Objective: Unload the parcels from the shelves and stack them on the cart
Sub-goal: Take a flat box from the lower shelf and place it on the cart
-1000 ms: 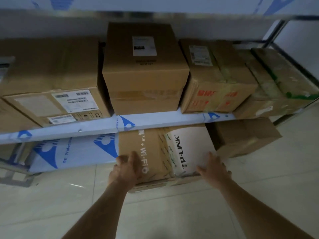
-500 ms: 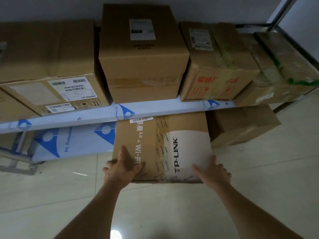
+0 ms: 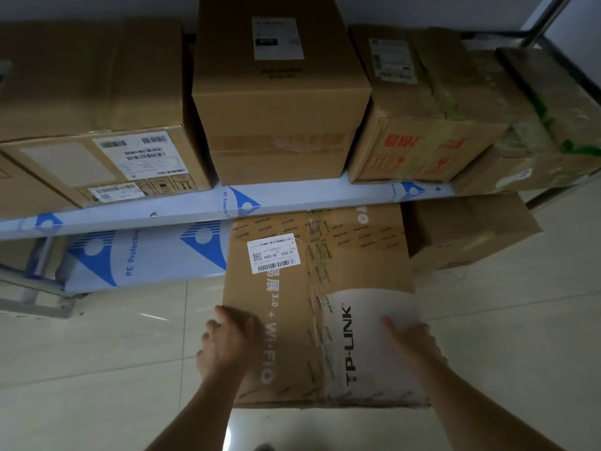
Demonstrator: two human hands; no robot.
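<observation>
Now, hands: both on the TP-LINK box (image 3: pixel 320 307), one per side, arms stretched out from the bottom of the view.
Left hand (image 3: pixel 224 343): wrapped on the box's left edge, thumb up on the top face, fingers curled round the side — a firm grip.
Right hand (image 3: pixel 411 343): pressed against the right edge, thumb lying on the white printed patch, fingers hidden behind the side; gripping the box as far as can be seen.
TP-LINK box: brown carton, white label (image 3: pixel 272 252) with barcodes near its far left corner, clear tape down the middle; its far end sits under the shelf edge (image 3: pixel 130 216), its near end hangs out over the floor (image 3: pixel 97 369).
Lower shelf: blue-and-white protective film (image 3: pixel 146 255) bare to the box's left; a smaller brown box (image 3: pixel 471 232) just beside it on the right.
Upper shelf: four parcels in a row — wide box (image 3: pixel 97 125) with barcode stickers on the left, tall box (image 3: pixel 279 92) in the middle, red-printed box (image 3: pixel 422 125) next, taped box (image 3: pixel 546 131) with green marks at the far right, all close together.
Cart: out of view.
</observation>
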